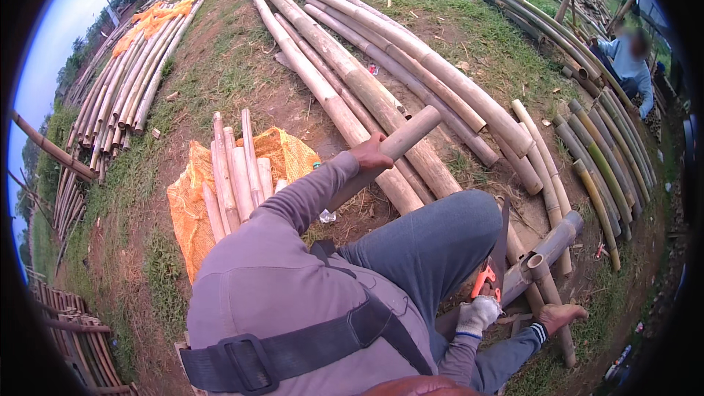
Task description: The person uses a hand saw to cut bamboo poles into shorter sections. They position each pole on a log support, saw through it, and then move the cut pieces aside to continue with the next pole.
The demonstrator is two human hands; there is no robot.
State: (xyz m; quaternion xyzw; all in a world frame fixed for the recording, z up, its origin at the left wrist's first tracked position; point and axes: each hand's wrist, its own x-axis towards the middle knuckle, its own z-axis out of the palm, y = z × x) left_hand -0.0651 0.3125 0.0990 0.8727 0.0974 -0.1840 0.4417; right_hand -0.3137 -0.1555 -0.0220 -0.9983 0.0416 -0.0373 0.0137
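Near the centre of the frame, the left hand (372, 154) is bare and closed around a bamboo length (409, 133), which slants from the upper right down behind the sleeve. At lower right, the right hand (478, 314), in a pale glove, is curled round the orange handle of a saw (501, 249). Its dark blade points up beside the bent knee (458, 231); whether it touches any bamboo, I cannot tell.

Just right of the saw lies a thick pole (518, 279), slanting to the upper right, with a thinner pole (545, 287) crossing it. A bare foot (559, 317) is over the thinner one.

Left of centre, cut pieces (241, 176) lie on an orange net (192, 209). Long poles (367, 88) fan out across the upper middle, and green poles (603, 161) lie at the right. In the upper right is another person (632, 66) in a light blue top.
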